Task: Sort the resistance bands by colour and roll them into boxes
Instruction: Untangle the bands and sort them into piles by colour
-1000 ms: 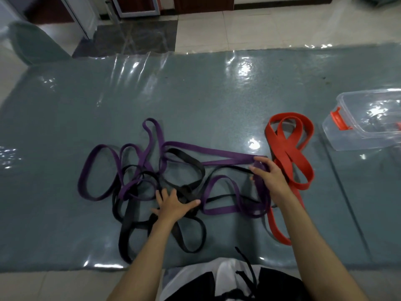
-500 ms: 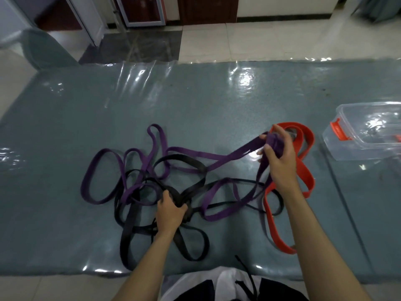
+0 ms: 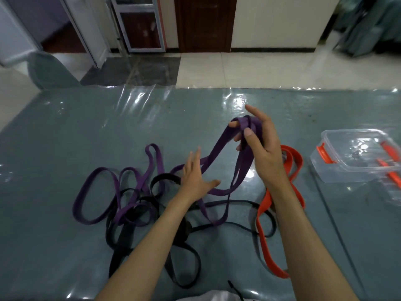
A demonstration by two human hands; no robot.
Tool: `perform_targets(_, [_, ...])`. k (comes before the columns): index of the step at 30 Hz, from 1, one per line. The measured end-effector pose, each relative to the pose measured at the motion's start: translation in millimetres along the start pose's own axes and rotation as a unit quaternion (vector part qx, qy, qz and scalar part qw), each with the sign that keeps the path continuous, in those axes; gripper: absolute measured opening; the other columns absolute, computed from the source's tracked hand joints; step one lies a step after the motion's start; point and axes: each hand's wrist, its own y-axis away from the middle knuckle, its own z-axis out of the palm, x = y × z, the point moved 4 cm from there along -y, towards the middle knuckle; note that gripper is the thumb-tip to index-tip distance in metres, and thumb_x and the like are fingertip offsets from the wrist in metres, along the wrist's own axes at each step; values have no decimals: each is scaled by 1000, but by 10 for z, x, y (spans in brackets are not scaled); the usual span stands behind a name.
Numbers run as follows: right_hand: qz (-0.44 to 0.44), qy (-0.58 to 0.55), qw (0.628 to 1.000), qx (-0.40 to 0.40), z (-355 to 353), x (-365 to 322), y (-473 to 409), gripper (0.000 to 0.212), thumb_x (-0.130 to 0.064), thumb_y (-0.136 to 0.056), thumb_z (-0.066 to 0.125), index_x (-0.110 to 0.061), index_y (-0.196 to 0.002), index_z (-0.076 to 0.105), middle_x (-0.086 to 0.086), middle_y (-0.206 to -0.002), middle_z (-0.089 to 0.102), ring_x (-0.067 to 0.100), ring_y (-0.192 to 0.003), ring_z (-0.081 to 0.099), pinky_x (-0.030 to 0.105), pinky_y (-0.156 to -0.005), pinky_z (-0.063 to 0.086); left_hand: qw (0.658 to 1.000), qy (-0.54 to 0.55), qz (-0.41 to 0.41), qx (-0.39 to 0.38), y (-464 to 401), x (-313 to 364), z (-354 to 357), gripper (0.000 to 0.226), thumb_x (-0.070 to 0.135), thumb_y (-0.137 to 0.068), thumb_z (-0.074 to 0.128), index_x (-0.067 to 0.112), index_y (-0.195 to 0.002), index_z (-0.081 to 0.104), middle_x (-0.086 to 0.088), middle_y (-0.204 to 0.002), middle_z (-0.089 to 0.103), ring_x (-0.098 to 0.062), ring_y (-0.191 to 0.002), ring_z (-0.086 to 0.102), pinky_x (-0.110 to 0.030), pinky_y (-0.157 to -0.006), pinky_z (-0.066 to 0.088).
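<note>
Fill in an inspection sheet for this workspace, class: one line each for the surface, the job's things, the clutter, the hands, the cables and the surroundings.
Surface: grey-green table under glossy clear plastic sheeting.
Job's things: purple bands and black bands lie tangled together; the orange band lies to their right, crossing some black loops; a clear plastic box with orange clips stands at the right, no band visible inside.
Clutter: nothing seen.
Hands: right hand grips a raised purple band end; left hand is open, fingers spread above the tangle.
Cables: nothing seen.
Surroundings: tiled floor, a dark wooden door and a glazed door frame beyond the table.
</note>
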Motion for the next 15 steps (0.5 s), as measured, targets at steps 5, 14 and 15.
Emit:
perform_targets(5, [-36, -17, 998, -38, 32, -412, -184, 40, -11, -110, 45, -15, -150, 47, 8, -124, 72, 26, -119, 68, 34, -98, 56, 989, 45, 143, -9, -348, 758, -71, 13, 28, -103, 63, 38, -111, 64, 8, -107, 70, -30, -106, 66, -43, -87, 54])
perform_targets(14, [-68, 53, 996, 16, -131, -537, -445, 49, 4, -103, 47, -20, -146, 52, -15, -139, 61, 15, -133, 57, 22, -106, 48, 842, 480, 114, -219, 11, 1308, 36, 54, 57, -110, 36, 25, -128, 76, -22, -134, 70, -37, -123, 69, -54, -112, 51])
perform_targets(15, [-56, 49, 997, 23, -133, -488, -437, 49, 5, -103, 46, -20, -146, 51, -16, -138, 62, 14, -133, 58, 23, -106, 49, 830, 488, 131, -236, 74, 1326, 70, 59, 61, -110, 31, 27, -133, 72, -25, -138, 66, -41, -127, 65, -59, -115, 47])
